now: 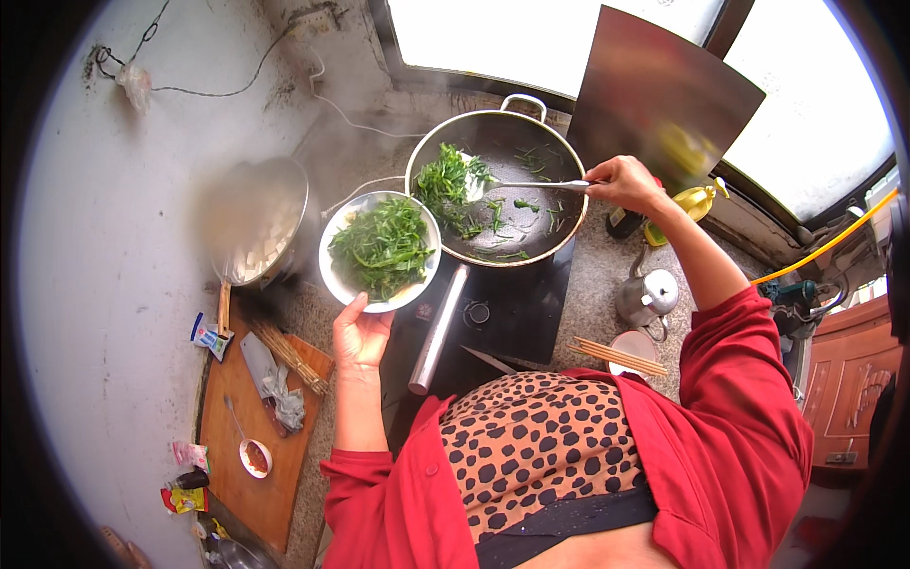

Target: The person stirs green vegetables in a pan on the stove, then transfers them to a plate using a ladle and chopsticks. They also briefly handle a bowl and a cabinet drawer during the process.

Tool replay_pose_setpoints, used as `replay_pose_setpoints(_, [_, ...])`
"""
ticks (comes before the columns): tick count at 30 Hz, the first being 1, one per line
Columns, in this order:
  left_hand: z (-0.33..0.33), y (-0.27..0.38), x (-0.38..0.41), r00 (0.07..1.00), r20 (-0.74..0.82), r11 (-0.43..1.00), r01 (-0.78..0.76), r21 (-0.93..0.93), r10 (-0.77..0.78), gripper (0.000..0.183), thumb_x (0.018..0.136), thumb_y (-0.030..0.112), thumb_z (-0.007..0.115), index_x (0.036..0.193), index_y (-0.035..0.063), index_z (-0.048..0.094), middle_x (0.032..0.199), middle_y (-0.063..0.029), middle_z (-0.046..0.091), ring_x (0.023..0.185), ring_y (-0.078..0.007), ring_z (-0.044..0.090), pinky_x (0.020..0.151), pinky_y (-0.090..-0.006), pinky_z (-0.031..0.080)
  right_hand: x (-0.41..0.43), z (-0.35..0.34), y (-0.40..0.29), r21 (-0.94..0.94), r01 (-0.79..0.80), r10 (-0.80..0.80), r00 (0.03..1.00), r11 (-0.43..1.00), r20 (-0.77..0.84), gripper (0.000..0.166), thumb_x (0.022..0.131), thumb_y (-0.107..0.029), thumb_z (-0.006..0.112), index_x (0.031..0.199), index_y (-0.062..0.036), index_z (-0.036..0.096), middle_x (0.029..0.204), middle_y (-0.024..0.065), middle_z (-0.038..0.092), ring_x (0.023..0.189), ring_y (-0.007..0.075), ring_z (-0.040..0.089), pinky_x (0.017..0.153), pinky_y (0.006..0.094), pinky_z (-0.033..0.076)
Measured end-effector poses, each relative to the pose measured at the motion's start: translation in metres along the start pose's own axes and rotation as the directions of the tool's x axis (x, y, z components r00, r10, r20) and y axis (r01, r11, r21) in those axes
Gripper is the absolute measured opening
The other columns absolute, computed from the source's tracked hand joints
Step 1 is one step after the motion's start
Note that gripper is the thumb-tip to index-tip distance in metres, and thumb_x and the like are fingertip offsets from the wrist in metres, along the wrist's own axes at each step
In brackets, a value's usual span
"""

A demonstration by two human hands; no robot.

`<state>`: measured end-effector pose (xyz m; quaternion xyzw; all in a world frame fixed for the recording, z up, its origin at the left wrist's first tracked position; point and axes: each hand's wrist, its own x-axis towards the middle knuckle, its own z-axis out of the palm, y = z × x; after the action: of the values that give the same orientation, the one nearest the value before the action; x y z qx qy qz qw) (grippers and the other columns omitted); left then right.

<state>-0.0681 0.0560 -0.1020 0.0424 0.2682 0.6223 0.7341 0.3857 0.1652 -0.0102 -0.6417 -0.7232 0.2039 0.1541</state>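
My left hand [362, 334] holds a white bowl [328, 267] by its near rim, with the thumb on top. Chopped cooked greens [384, 249] fill the bowl, which sits against the left side of a wok [547, 235]. A metal spatula [526, 185] is gripped at its handle by my right hand [625, 185]. Its blade rests inside the wok among more greens [448, 181] on the left side. A few loose shreds are scattered over the wok's dark bottom. The wok's long metal handle [441, 331] points towards me across a black induction cooktop [522, 313].
Steam rises from a pot [302, 220] of white pieces at left. A cutting board [242, 498] carries a cleaver [254, 359], a straw brush [291, 355] and a small bowl [256, 459]. To the right stand a metal kettle [647, 295], chopsticks [618, 355] over a bowl, and bottles [624, 222].
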Motion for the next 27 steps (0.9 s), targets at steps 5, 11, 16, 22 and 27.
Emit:
replay_pose_setpoints(5, [0.020,-0.015,0.014,0.996,0.046,0.996,0.081,0.027,-0.082,0.050,0.080,-0.002,0.059,0.128,0.0006,0.045,0.126,-0.0155,0.053,0.116,-0.0318,0.054,0.098,-0.0485,0.049,-0.040,-0.048,-0.015,0.056,0.052,-0.042,0.985,0.997,-0.168,0.030,0.072,-0.015,0.073,0.101,-0.0052,0.071,0.086,0.0119,0.071,0.073,0.0199,0.067,0.073,0.0291,0.053])
replay_pose_setpoints(11, [0.046,-0.039,0.027,0.981,0.118,0.988,0.145,0.058,-0.151,0.047,0.080,-0.002,0.060,0.125,0.0032,0.048,0.122,-0.0135,0.056,0.113,-0.0287,0.056,0.096,-0.0473,0.050,-0.090,-0.087,-0.072,-0.071,0.235,-0.245,0.932,0.969,-0.268,0.024,0.074,-0.010,0.072,0.097,-0.0044,0.071,0.086,0.0105,0.070,0.071,0.0204,0.067,0.070,0.0305,0.054])
replay_pose_setpoints(16, [0.069,-0.058,0.029,0.970,0.116,0.977,0.212,0.032,-0.215,0.043,0.082,-0.001,0.059,0.124,-0.0013,0.047,0.120,-0.0175,0.057,0.112,-0.0322,0.057,0.096,-0.0495,0.050,-0.112,-0.078,-0.087,-0.540,0.351,-0.560,0.777,0.765,-0.287,0.023,0.071,-0.013,0.073,0.093,-0.0090,0.071,0.086,0.0028,0.068,0.076,0.0192,0.062,0.065,0.0328,0.052])
replay_pose_setpoints(22, [0.069,-0.065,0.029,0.963,0.135,0.973,0.231,0.025,-0.232,0.043,0.083,-0.002,0.058,0.124,-0.0018,0.047,0.120,-0.0181,0.056,0.110,-0.0323,0.057,0.096,-0.0490,0.050,-0.127,-0.092,-0.109,-0.782,0.269,-0.738,0.590,0.562,-0.327,0.023,0.068,-0.011,0.074,0.091,-0.0094,0.070,0.084,0.0001,0.064,0.071,0.0157,0.059,0.065,0.0304,0.049])
replay_pose_setpoints(27, [0.072,-0.064,0.025,0.964,0.153,0.976,0.215,0.036,-0.218,0.043,0.082,-0.002,0.058,0.124,-0.0011,0.047,0.121,-0.0175,0.057,0.111,-0.0323,0.057,0.097,-0.0487,0.050,-0.131,-0.087,-0.110,-0.814,0.242,-0.768,0.545,0.527,-0.336,0.027,0.068,-0.011,0.073,0.094,-0.0088,0.069,0.085,0.0000,0.062,0.072,0.0156,0.058,0.066,0.0302,0.047])
